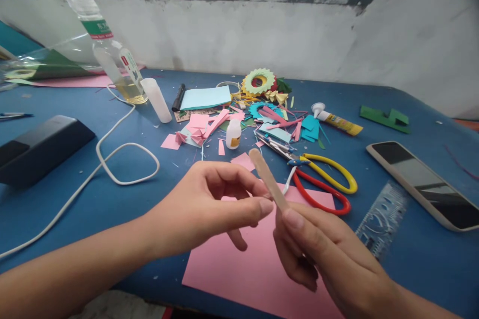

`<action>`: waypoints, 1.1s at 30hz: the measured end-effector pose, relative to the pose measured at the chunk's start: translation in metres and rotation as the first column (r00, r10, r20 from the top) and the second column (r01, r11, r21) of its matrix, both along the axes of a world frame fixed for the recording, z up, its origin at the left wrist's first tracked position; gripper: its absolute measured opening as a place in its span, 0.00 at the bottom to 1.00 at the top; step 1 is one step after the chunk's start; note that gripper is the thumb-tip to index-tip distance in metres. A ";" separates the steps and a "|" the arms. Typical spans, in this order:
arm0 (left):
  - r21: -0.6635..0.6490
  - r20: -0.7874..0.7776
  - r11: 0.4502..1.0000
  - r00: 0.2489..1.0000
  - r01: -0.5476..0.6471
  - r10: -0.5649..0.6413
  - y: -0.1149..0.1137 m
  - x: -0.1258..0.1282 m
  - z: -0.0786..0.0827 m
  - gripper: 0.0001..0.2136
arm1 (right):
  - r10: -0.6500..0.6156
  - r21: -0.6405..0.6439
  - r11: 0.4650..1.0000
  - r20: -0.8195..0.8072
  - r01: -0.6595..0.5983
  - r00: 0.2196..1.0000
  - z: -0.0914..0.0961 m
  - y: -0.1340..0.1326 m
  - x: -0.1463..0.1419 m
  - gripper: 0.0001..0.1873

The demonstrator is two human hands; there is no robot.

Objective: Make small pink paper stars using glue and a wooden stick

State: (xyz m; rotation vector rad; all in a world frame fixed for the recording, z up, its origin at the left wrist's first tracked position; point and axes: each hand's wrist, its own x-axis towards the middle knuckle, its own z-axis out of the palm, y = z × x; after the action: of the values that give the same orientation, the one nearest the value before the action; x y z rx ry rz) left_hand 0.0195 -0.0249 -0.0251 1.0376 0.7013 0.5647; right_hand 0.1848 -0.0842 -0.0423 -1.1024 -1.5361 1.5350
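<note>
Above a pink paper sheet [239,279], my right hand [322,249] pinches the lower end of a flat wooden craft stick [266,174] between thumb and fingers. The stick slants up and left, its rounded end free. My left hand [217,199] has thumb and index finger brought together at the stick's left edge, other fingers loosely curled. Whether they grip the edge or something tiny is hidden. Just beyond are scissors [325,159] with one yellow and one red handle, lying on the sheet's far edge, and a small white bottle [233,134] with a yellow label.
Paper scraps [198,127] and cut paper rings [258,82] crowd the back middle. A phone [426,184], clear ruler [383,219] and yellow glue tube [340,122] lie right. Leftward are a white cable [108,159], black case [45,147], tilted plastic bottle [112,60] and white tube [156,99].
</note>
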 end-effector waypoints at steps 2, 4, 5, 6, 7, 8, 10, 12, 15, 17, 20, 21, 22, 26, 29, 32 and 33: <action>-0.007 -0.008 1.000 1.000 -0.016 0.016 0.000 0.000 0.000 0.02 | -0.052 0.142 0.989 0.157 0.030 0.986 0.000 0.000 0.000 0.21; -0.010 -0.013 0.999 0.999 -0.034 0.034 0.000 0.000 0.000 0.03 | -0.094 0.298 0.954 0.300 0.000 0.949 -0.002 0.001 0.001 0.19; -0.016 -0.013 0.999 0.999 -0.041 0.041 0.000 0.000 0.000 0.03 | -0.114 0.363 0.932 0.353 -0.023 0.929 -0.003 0.001 0.002 0.18; -0.022 -0.014 0.999 0.999 -0.043 0.043 0.000 0.000 0.000 0.02 | -0.139 0.419 0.907 0.389 -0.040 0.911 -0.005 0.001 0.002 0.17; -0.026 -0.015 0.999 0.999 -0.037 0.037 0.000 0.000 0.000 0.02 | -0.166 0.469 0.882 0.415 -0.054 0.895 -0.006 0.001 0.003 0.16; -0.027 -0.018 0.999 1.000 -0.025 0.025 0.000 0.000 0.000 0.02 | -0.195 0.513 0.856 0.434 -0.064 0.880 -0.007 0.001 0.003 0.15; -0.025 -0.026 1.000 1.000 -0.011 0.011 0.000 0.000 0.000 0.03 | -0.254 0.596 0.799 0.464 -0.086 0.849 -0.009 0.001 0.004 0.13; -0.018 -0.035 0.999 0.999 -0.029 0.028 0.000 0.000 0.000 0.03 | -0.334 0.683 0.721 0.489 -0.115 0.806 -0.010 0.002 0.004 0.12; -0.003 -0.079 0.997 0.994 -0.078 0.077 0.000 0.000 -0.001 0.02 | -0.487 0.797 0.575 0.515 -0.185 0.705 -0.009 0.004 0.004 0.14; 0.003 -0.107 0.996 0.990 -0.091 0.090 0.000 0.000 -0.001 0.03 | -0.573 0.843 0.485 0.508 -0.233 0.643 -0.010 0.006 0.004 0.14; -0.009 -0.112 0.997 0.991 -0.081 0.079 0.001 -0.001 -0.001 0.04 | -0.654 0.877 0.396 0.476 -0.271 0.588 -0.011 0.008 0.005 0.14; -0.020 -0.106 0.997 0.992 -0.076 0.074 0.001 -0.001 -0.001 0.04 | -0.668 0.883 0.377 0.469 -0.280 0.578 -0.012 0.008 0.005 0.14; -0.034 -0.101 0.997 0.992 -0.072 0.068 0.001 0.000 -0.001 0.05 | -0.678 0.886 0.364 0.464 -0.288 0.570 -0.012 0.008 0.006 0.14; -0.096 -0.079 0.994 0.996 -0.057 0.049 0.002 0.000 -0.002 0.05 | -0.675 0.883 0.361 0.469 -0.300 0.570 -0.011 0.007 0.007 0.13; -0.121 -0.070 0.992 0.997 -0.038 0.029 0.003 0.000 -0.002 0.05 | -0.643 0.874 0.402 0.482 -0.274 0.595 -0.010 0.006 0.006 0.14; -0.128 -0.077 0.992 0.997 -0.010 0.000 0.004 -0.001 -0.002 0.06 | -0.509 0.807 0.551 0.526 -0.211 0.682 -0.010 0.006 0.005 0.15; -0.124 -0.084 0.992 0.996 -0.002 -0.008 0.004 -0.001 -0.002 0.06 | -0.431 0.754 0.630 0.539 -0.186 0.724 -0.010 0.005 0.006 0.15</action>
State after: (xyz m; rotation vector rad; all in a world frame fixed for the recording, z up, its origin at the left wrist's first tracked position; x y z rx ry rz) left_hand 0.0186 -0.0204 -0.0268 0.9506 0.7990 0.4713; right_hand 0.1903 -0.0788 -0.0518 -1.2338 -2.2204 0.1533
